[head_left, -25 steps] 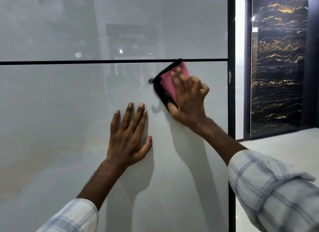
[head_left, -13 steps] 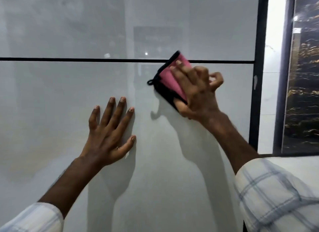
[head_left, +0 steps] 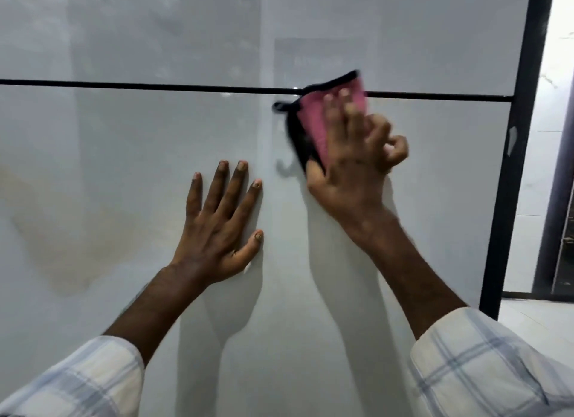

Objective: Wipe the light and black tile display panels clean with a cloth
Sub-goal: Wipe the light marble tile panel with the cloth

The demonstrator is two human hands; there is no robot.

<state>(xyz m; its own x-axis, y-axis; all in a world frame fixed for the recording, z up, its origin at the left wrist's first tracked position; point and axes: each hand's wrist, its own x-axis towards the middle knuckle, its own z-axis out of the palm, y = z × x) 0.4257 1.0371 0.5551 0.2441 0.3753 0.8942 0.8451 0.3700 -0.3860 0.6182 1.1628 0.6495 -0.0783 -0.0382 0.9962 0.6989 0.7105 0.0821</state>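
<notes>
A glossy light tile panel (head_left: 124, 168) fills most of the view, with a thin black joint line (head_left: 124, 83) running across it. My right hand (head_left: 354, 168) presses a pink cloth with black edging (head_left: 313, 121) flat against the panel, and the cloth's top overlaps the joint line. The hand and cloth are blurred by motion. My left hand (head_left: 220, 224) lies flat on the panel with fingers spread, just left of and below the cloth, holding nothing. The black tile panel is almost out of view at the far right.
A black metal frame post (head_left: 512, 168) bounds the light panel on the right. Beyond it are a white wall (head_left: 540, 137), a dark upright edge (head_left: 559, 199) and pale floor (head_left: 534, 329). Faint brownish streaks (head_left: 71, 236) mark the panel's left side.
The view has swung left, so the black tile panel has slid out of frame. My right hand has shifted the cloth slightly upward over the joint line. My left hand stays flat.
</notes>
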